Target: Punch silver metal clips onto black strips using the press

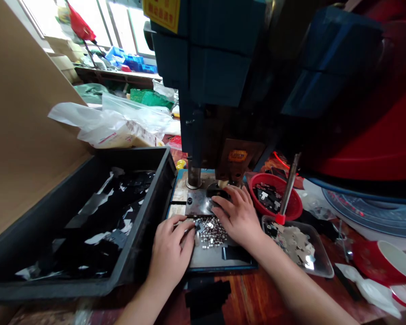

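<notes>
My left hand (173, 246) rests at the left edge of the press bed, its fingers curled and closed at the tips. A small dark piece (198, 225) shows at those fingertips, too small to name further. My right hand (238, 215) reaches over the round die (214, 195) under the press head, with thumb and forefinger apart; nothing shows between them. Between the hands, many small shiny metal parts (212, 231) lie heaped on the metal plate (203, 259). A dark flat strip (236, 254) lies in front of them.
The blue press (216, 67) towers over the bed. To the left stands a black bin (113, 284) of dark sheet pieces. On the right are a red basket (296, 205), a clear tray (326, 266) of flat metal pieces and a red mug (372, 264). Dark strips (208, 300) lie in front.
</notes>
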A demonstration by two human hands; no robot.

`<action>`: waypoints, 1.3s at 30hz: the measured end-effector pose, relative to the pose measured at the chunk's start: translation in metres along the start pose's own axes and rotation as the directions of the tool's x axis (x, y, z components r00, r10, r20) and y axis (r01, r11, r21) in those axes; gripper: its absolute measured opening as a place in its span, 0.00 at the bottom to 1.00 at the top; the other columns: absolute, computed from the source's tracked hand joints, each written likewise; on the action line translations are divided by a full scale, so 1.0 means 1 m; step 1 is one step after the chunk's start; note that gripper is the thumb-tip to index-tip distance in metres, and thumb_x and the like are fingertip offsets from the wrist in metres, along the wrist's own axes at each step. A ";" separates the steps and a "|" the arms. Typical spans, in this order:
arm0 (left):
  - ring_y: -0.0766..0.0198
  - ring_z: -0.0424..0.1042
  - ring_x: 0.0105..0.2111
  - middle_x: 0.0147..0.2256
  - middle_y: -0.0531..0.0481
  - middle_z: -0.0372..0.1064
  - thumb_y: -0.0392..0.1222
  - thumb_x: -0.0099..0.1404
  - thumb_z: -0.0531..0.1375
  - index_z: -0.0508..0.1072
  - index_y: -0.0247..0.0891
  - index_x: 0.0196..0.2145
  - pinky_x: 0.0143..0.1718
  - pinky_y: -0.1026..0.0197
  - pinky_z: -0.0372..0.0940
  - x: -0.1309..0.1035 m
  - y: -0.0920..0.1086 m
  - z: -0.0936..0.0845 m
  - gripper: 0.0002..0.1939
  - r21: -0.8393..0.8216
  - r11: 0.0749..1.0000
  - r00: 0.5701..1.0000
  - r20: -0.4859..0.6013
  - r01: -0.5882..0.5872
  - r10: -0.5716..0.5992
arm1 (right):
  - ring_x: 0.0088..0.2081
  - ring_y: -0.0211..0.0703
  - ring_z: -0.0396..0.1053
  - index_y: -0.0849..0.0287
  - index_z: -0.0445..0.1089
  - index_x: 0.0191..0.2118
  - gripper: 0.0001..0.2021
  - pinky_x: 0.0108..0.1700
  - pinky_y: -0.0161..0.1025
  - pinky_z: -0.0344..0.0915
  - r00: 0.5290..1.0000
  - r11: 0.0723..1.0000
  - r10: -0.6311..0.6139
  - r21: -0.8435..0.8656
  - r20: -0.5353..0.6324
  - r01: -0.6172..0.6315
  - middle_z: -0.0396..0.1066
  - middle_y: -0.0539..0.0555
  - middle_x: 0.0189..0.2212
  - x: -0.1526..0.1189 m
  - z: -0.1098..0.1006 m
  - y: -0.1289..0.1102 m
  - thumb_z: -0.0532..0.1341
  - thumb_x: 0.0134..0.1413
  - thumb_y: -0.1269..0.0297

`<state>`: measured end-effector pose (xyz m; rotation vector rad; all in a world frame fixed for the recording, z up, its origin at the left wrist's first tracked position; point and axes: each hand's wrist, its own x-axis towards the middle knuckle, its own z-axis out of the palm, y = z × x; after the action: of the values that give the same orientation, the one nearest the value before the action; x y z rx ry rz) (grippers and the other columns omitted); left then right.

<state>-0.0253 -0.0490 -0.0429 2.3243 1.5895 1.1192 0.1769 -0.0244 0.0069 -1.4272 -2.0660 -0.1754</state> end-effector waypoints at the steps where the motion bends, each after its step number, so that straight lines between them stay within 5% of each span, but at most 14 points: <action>1: 0.54 0.64 0.45 0.43 0.44 0.65 0.39 0.64 0.55 0.73 0.40 0.40 0.48 0.50 0.60 0.000 0.000 0.000 0.09 -0.001 1.000 1.000 -0.001 0.001 -0.001 | 0.55 0.53 0.60 0.49 0.71 0.46 0.12 0.60 0.60 0.49 1.000 1.000 0.000 0.020 -0.009 0.000 0.66 0.56 0.51 0.000 -0.001 0.000 0.56 0.59 0.57; 4: 0.54 0.64 0.45 0.43 0.44 0.65 0.39 0.64 0.55 0.73 0.40 0.40 0.48 0.50 0.60 0.000 0.000 0.000 0.09 -0.008 1.000 1.000 -0.005 0.006 -0.007 | 0.51 0.50 0.63 0.52 0.71 0.44 0.11 0.58 0.55 0.54 0.999 0.989 0.052 0.143 -0.014 -0.049 0.69 0.56 0.47 -0.008 -0.005 0.006 0.55 0.59 0.60; 6: 0.54 0.64 0.45 0.43 0.44 0.65 0.39 0.64 0.55 0.72 0.40 0.40 0.48 0.50 0.60 0.000 0.000 0.000 0.08 -0.014 1.000 1.000 -0.007 0.007 -0.007 | 0.45 0.48 0.67 0.54 0.71 0.41 0.11 0.52 0.50 0.61 0.977 0.938 0.213 0.276 0.015 -0.209 0.72 0.55 0.40 -0.020 -0.008 0.014 0.53 0.60 0.61; 9: 0.54 0.64 0.45 0.43 0.44 0.65 0.38 0.64 0.55 0.72 0.40 0.40 0.47 0.50 0.60 0.000 -0.001 0.000 0.08 -0.020 1.000 1.000 -0.009 -0.001 0.001 | 0.34 0.45 0.69 0.56 0.69 0.39 0.12 0.39 0.44 0.66 0.809 0.649 0.585 0.566 0.057 -0.509 0.72 0.53 0.30 -0.047 -0.015 0.027 0.52 0.60 0.56; 11: 0.54 0.63 0.45 0.43 0.44 0.65 0.39 0.64 0.55 0.72 0.39 0.40 0.48 0.50 0.60 0.001 -0.002 0.001 0.08 -0.025 1.000 1.000 -0.009 -0.003 0.003 | 0.31 0.43 0.69 0.56 0.68 0.39 0.16 0.35 0.41 0.66 0.699 0.410 0.712 0.768 0.067 -0.492 0.71 0.52 0.29 -0.066 -0.022 0.033 0.50 0.61 0.51; 14: 0.54 0.63 0.45 0.43 0.44 0.65 0.39 0.64 0.55 0.73 0.40 0.41 0.47 0.51 0.60 0.001 -0.002 0.002 0.09 -0.032 0.999 1.000 -0.002 0.008 -0.008 | 0.33 0.43 0.70 0.56 0.69 0.39 0.19 0.37 0.41 0.66 0.676 0.276 0.735 0.886 0.055 -0.372 0.72 0.53 0.30 -0.085 -0.033 0.035 0.50 0.60 0.48; 18: 0.53 0.63 0.45 0.43 0.44 0.65 0.40 0.64 0.56 0.73 0.40 0.41 0.47 0.50 0.60 -0.001 -0.004 0.000 0.09 -0.032 0.999 1.000 -0.005 0.013 -0.013 | 0.35 0.44 0.70 0.58 0.72 0.36 0.14 0.41 0.40 0.64 0.717 0.332 0.690 0.836 0.101 -0.437 0.73 0.53 0.30 -0.088 -0.041 0.036 0.57 0.56 0.52; 22: 0.53 0.63 0.45 0.43 0.44 0.65 0.40 0.64 0.56 0.73 0.40 0.41 0.48 0.50 0.60 -0.002 -0.004 0.000 0.09 -0.035 0.999 1.000 -0.009 0.007 -0.007 | 0.32 0.43 0.68 0.57 0.71 0.35 0.14 0.39 0.39 0.63 0.767 0.346 0.638 0.867 0.064 -0.359 0.71 0.52 0.28 -0.079 -0.035 0.042 0.56 0.56 0.51; 30: 0.53 0.64 0.45 0.43 0.44 0.65 0.42 0.64 0.55 0.73 0.41 0.41 0.48 0.49 0.60 -0.001 -0.006 0.000 0.10 -0.061 0.998 1.000 -0.020 0.023 -0.025 | 0.27 0.41 0.65 0.58 0.68 0.33 0.22 0.32 0.38 0.62 0.755 0.411 0.654 0.815 0.049 -0.409 0.66 0.51 0.22 -0.078 -0.012 0.045 0.48 0.59 0.44; 33: 0.54 0.65 0.46 0.43 0.45 0.65 0.43 0.64 0.55 0.73 0.41 0.41 0.49 0.49 0.60 0.000 -0.008 -0.001 0.10 -0.118 0.991 0.998 -0.015 0.065 -0.067 | 0.27 0.42 0.65 0.57 0.68 0.33 0.18 0.32 0.38 0.63 0.752 0.525 0.653 0.661 0.090 -0.535 0.66 0.50 0.22 -0.053 -0.010 0.042 0.53 0.55 0.46; 36: 0.55 0.66 0.46 0.43 0.46 0.65 0.43 0.65 0.54 0.73 0.41 0.40 0.49 0.51 0.61 0.002 -0.009 -0.003 0.10 -0.191 0.973 0.991 -0.004 0.127 -0.131 | 0.32 0.43 0.68 0.57 0.69 0.40 0.19 0.34 0.38 0.63 0.852 0.703 0.502 0.503 0.150 -0.503 0.71 0.53 0.30 -0.015 -0.006 0.039 0.53 0.55 0.47; 39: 0.57 0.66 0.46 0.43 0.46 0.65 0.43 0.65 0.54 0.72 0.41 0.40 0.50 0.51 0.61 0.000 -0.007 -0.005 0.10 -0.218 0.965 0.989 0.025 0.145 -0.143 | 0.34 0.44 0.68 0.57 0.69 0.41 0.18 0.37 0.38 0.61 0.881 0.813 0.411 0.342 0.234 -0.471 0.72 0.53 0.33 0.012 0.002 0.037 0.57 0.52 0.48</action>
<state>-0.0338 -0.0473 -0.0422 2.0374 1.5184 1.1823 0.2065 0.0012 0.0036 -1.6470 -1.6845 0.5260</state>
